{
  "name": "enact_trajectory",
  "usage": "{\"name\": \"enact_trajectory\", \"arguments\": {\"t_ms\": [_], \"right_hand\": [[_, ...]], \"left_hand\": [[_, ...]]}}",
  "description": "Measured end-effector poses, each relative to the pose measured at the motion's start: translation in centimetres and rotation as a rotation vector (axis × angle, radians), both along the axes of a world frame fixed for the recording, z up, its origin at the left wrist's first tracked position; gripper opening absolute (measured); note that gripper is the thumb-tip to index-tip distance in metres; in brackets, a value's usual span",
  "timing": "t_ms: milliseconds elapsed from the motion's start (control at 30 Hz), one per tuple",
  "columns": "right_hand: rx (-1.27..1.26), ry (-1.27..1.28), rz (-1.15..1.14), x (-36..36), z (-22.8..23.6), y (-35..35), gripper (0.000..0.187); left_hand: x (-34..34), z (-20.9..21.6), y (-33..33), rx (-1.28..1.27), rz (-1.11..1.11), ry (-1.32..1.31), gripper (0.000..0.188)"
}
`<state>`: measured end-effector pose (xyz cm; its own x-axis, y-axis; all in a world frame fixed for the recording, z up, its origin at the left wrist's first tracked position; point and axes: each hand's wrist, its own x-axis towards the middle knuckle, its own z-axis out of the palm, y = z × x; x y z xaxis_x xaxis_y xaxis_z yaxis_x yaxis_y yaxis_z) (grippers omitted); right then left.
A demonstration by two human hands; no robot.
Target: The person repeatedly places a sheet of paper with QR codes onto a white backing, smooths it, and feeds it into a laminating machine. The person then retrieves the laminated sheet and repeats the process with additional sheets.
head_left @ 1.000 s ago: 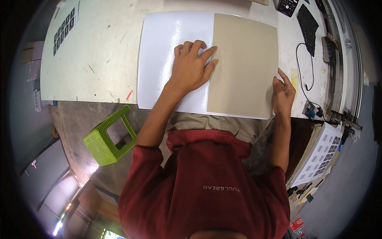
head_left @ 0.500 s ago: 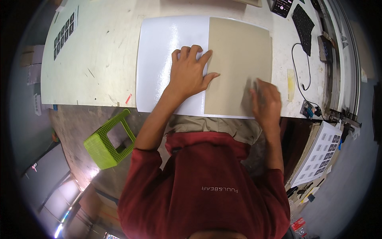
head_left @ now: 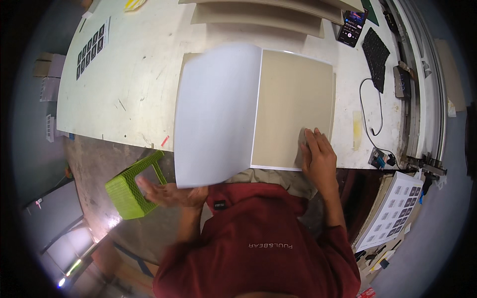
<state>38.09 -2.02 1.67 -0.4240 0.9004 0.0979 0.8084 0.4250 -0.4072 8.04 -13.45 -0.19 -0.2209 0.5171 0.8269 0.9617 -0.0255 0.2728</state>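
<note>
A beige board point(head_left: 293, 99) lies on the table with a thin white margin around it. Along its left side a large white sheet point(head_left: 218, 114) curves up off the surface, its lower left corner over my left hand point(head_left: 171, 192). That hand is palm up below the table edge, fingers stretched out and slightly blurred, holding nothing I can see. Over the board's lower right part is my right hand point(head_left: 320, 156), fingers pressed together and thumb opposite. A dark grey patch shows at its fingertips; whether this is a thin tool or a shadow, I cannot tell.
More beige boards point(head_left: 258, 22) stand at the far edge. To the right are a phone point(head_left: 353, 27), a black textured piece point(head_left: 376, 57), a cable point(head_left: 365, 107) and a metal rail point(head_left: 422, 89). Printed sheets point(head_left: 390, 211) hang lower right. A green plastic stool point(head_left: 124, 193) stands left.
My left hand has left the sheet's middle and moved down left to its lower corner. The sheet's left half has risen and curled. My right hand has shifted toward me along the board.
</note>
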Motion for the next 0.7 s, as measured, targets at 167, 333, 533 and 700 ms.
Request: {"name": "enact_trajectory", "arguments": {"t_ms": [167,333,533,700], "right_hand": [[-0.19,0.131,0.096,2.0,1.9,0.8,0.04],[-0.062,0.302,-0.107,6.9,6.6,3.6,0.037],[-0.248,0.099,0.373,-3.8,5.2,5.2,0.061],[0.042,-0.169,0.506,-8.9,-4.6,14.1,0.067]], "left_hand": [[4.9,-0.1,8.0,-0.685,-0.416,-0.211,0.121],[7.4,-1.8,9.9,-0.865,-0.553,-0.062,0.109],[7.3,-1.6,10.3,-0.925,-0.568,-0.054,0.107],[7.3,-1.8,10.3,-0.947,-0.543,0.0,0.106]]}}
